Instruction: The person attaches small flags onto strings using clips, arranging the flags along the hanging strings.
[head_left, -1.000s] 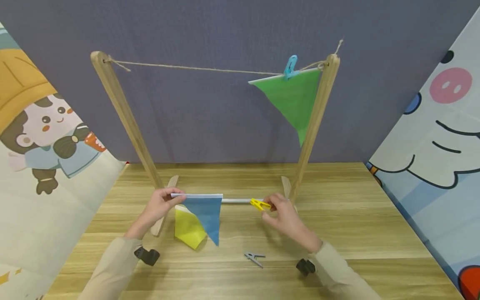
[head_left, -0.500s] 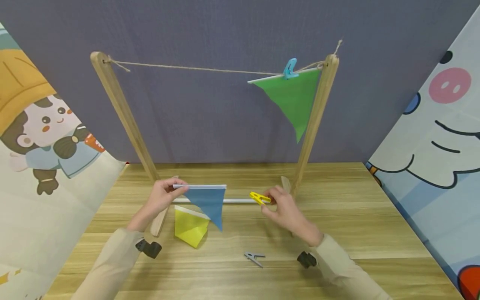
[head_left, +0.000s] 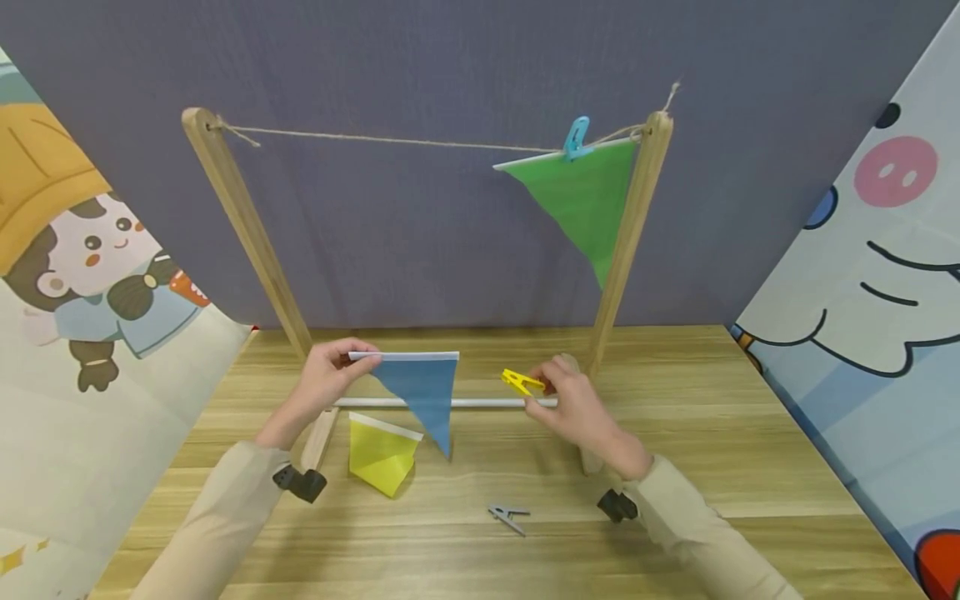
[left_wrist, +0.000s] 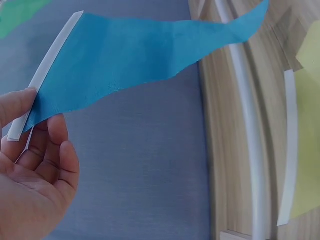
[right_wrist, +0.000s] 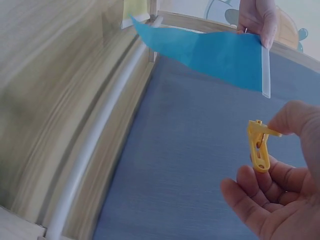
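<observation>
Could well twist or swing the blue triangular fabric-like pennant (head_left: 422,392), pinched at only one end of a white top band and hanging free above the wood-grain counter (head_left: 712,467). Might slip loose at that corner if held too lightly, or buckle under a sideways push. Could likewise spin or drop the small yellow plastic clothespin (head_left: 521,382) through an off-centre squeeze, or catch a mere edge by closing crookedly. Also possible, by dipping too low: bumping the long white rod (head_left: 487,403) between the wooden posts (head_left: 251,225).

With the left grip (head_left: 322,383), narrowed to a thumb-and-finger pinch, holding the pennant by the left end of the band. With the right grip (head_left: 581,408), holding the clothespin between thumb and fingers, parted only by its width; near the pennant's loose end, without touching. Unable to tell whether spread at the clothespin's mouth.
</observation>
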